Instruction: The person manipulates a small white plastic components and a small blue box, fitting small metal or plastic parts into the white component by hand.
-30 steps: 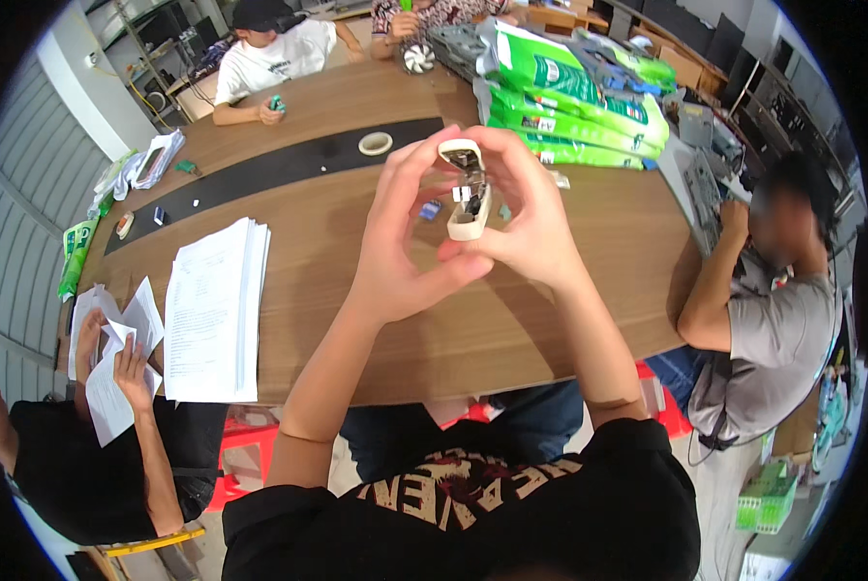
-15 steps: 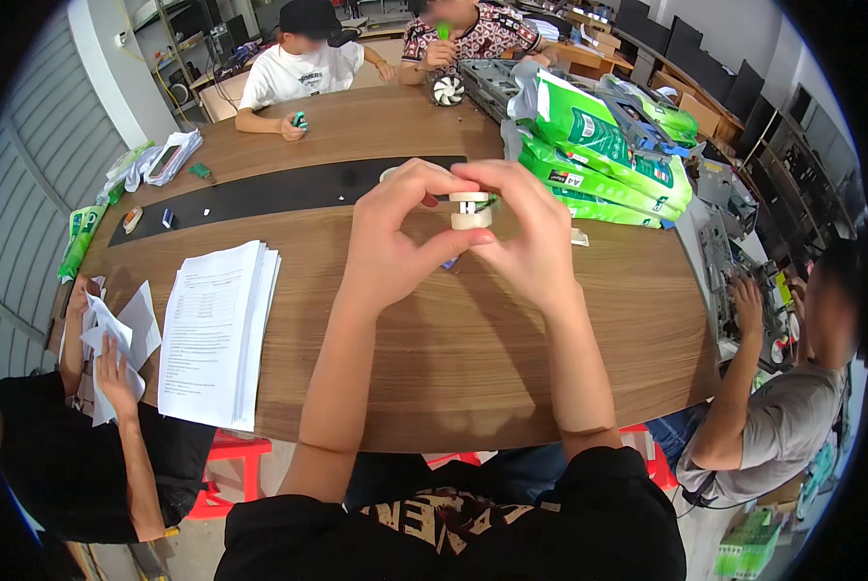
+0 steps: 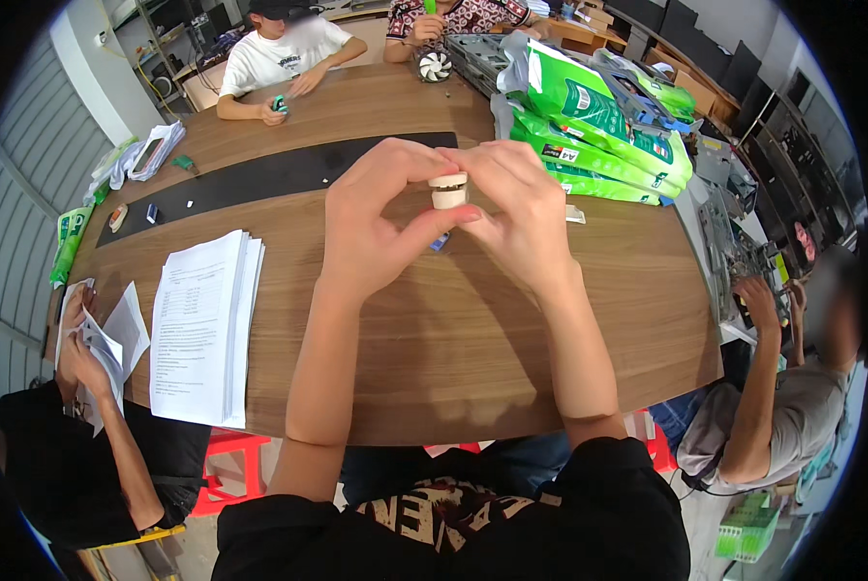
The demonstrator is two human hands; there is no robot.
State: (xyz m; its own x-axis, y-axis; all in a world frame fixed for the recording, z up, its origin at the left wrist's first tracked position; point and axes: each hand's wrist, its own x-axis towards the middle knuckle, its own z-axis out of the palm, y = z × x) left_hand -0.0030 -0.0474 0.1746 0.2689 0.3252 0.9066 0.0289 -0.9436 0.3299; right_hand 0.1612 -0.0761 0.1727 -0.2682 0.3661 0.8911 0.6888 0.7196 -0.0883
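Over the middle of the table, my left hand (image 3: 366,218) and my right hand (image 3: 521,213) meet, fingertips closed around a small cream-coloured round piece (image 3: 448,198). It looks like two thick discs, one above the other, with a dark gap between them; its exact kind I cannot make out. Fingers press on it from above and thumbs from below. Parts of the piece are hidden behind the fingers of my right hand. On the table just beneath the hands lies a small blue item (image 3: 440,242), partly covered by my thumbs.
A stack of printed papers (image 3: 201,329) lies left of my arms. Beyond the hands runs a black strip (image 3: 259,179). Green paper packs (image 3: 589,155) are piled at right, near a small fan (image 3: 435,66). Co-workers sit around the table (image 3: 434,387), one leafing through sheets (image 3: 114,339).
The cream piece has turned slightly in my fingers; the white and black detail in its gap now looks like a dark slit. Across the table, a person's free hand has come down toward their other hand.
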